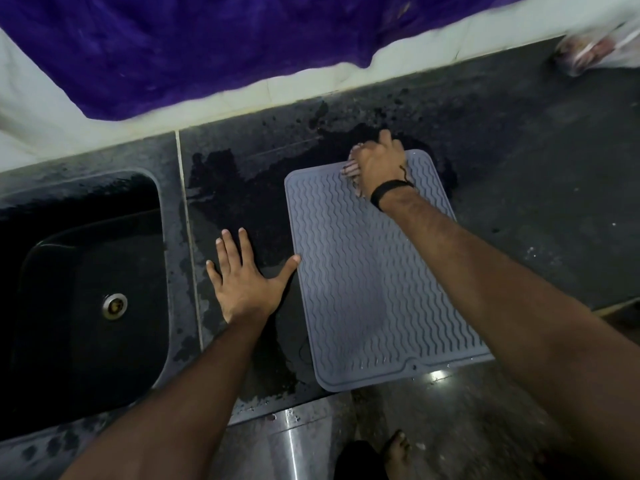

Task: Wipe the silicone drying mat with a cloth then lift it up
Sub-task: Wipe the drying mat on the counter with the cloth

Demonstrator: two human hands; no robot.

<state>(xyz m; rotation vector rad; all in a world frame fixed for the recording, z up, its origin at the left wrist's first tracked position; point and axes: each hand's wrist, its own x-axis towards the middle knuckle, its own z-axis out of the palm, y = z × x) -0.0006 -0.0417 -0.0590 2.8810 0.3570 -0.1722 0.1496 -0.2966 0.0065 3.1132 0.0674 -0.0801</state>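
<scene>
My two forearms fill the near edge of the view, reaching out over the table (519, 140). The mat (363, 271) lies flat on it, just right of the sink (86, 271), its near edge hanging a little over the table's front. My left hand (242, 282) rests flat on the wet table beside the mat, fingers spread and straight, the thumb tip touching the mat's left edge. My right hand (377, 164) is at the far end of the mat, fingers curled on what I take to be the cloth (351, 169); only a pale bunched bit shows under the hand, so I can't be sure of it.

I judge the wiping is under way, with the lift not yet begun. To do it well I should pull the cloth toward me along the ridges in long overlapping passes, pressing evenly so water leaves the grooves. The left thumb ought to press on the mat so it does not slide on the wet surface. Puddles around the far end could re-wet the underside.
</scene>
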